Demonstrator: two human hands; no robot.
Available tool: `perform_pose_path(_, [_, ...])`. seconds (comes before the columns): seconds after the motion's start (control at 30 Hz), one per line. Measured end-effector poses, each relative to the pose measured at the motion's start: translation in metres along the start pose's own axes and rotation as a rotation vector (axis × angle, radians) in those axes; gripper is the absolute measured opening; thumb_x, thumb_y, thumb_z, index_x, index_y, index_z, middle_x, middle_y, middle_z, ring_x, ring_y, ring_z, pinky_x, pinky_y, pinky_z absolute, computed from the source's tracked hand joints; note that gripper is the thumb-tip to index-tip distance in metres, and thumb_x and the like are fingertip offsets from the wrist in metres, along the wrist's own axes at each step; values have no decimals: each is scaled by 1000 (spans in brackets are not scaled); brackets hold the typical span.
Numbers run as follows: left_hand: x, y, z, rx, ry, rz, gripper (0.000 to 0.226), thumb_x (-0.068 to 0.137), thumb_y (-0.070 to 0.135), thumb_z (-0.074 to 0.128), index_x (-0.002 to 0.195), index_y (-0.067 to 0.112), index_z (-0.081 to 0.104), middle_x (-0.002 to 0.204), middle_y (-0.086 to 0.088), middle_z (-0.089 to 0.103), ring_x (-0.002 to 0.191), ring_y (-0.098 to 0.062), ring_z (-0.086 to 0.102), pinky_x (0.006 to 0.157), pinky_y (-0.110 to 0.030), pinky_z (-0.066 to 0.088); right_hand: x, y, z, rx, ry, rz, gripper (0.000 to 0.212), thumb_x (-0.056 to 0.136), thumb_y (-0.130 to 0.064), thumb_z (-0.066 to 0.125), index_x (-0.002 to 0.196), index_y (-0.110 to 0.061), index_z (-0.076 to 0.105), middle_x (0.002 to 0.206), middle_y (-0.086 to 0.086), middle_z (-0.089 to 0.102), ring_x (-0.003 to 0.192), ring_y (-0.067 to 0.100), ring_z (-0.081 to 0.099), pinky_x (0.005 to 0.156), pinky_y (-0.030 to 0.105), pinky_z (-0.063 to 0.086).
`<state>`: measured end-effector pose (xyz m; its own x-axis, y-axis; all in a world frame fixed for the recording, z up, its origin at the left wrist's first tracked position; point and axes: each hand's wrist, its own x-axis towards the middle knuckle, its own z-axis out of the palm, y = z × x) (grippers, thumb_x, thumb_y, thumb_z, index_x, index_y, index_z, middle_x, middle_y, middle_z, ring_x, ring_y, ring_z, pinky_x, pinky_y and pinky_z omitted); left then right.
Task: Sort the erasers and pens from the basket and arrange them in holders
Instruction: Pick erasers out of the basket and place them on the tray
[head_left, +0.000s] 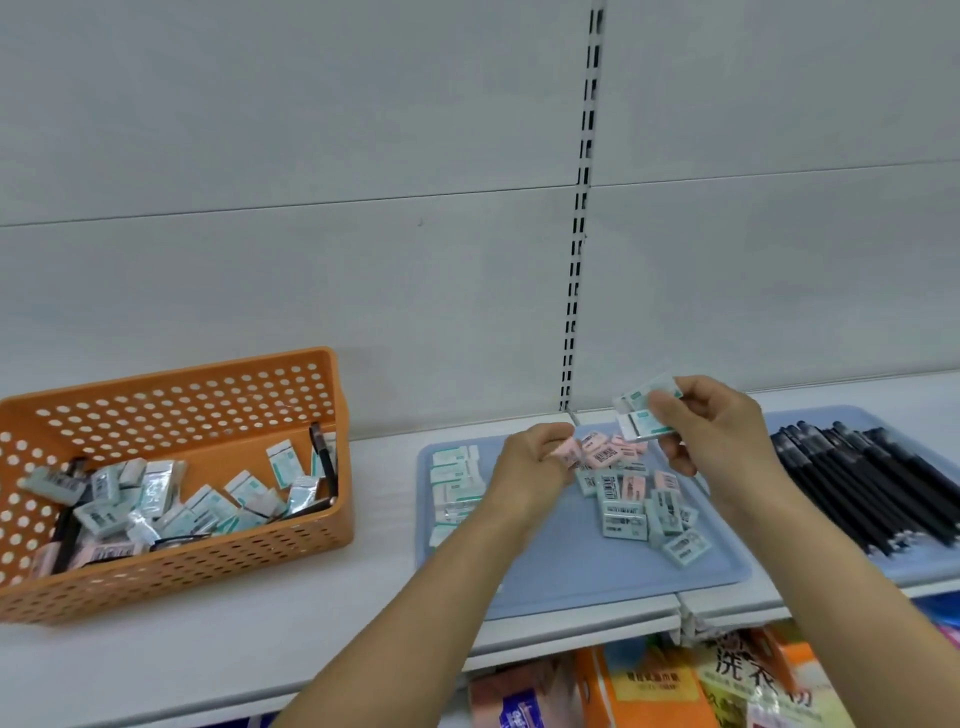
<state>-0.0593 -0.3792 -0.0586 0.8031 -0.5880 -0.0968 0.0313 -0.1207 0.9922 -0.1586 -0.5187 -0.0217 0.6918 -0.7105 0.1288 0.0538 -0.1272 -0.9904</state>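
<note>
In the head view, an orange perforated plastic basket sits at the left of the frame on a white shelf. Inside it lies a jumble of wrapped teal-and-white erasers, a few pink ones at its lower left, and a couple of black pens leaning against its right wall.

At centre right, a pale blue flat plastic tray rests on the shelf. Along its left edge stands a neat row of teal-and-white erasers; near its middle lies a loose pile of pink and teal erasers.

The left hand, fingers curled, pinches a pink wrapped eraser just above the tray. The right hand, higher and to the right, grips two teal-and-white wrapped erasers between thumb and fingers above the pile.

At the far right, a second pale blue tray carries a row of black pens laid side by side, slanting toward the lower right.

Along the bottom right, beneath the shelf edge, colourful printed packages show.
</note>
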Motion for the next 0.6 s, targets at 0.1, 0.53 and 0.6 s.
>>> perform_pose_path(0.1, [9,-5,30,137,-34,44,46,97,-9,34,134,11,52,136,-6,57,121,-18,55,97,-27,49,0,12,-6,-3,-15,15,7,94,-10,61,94,-6,66,59,1,60,42,8,43,37,18,35])
perform_pose_path(0.53, [-45,-36,-38,843,95,312,54,101,35,43,151,32,25,160,16,13,147,-2,-7,117,-28,-11,12,19,31,-17,-152,6,10,95,-10,58,93,-5,67,52,6,58,41,15,45,36,25,36])
perform_pose_path(0.6, [-55,-44,-68,934,150,229,56,100,43,41,152,32,23,161,14,11,148,-3,-3,117,-28,-10,11,20,58,-32,-235,20,10,95,-7,58,90,-1,65,56,11,59,40,18,48,36,24,37])
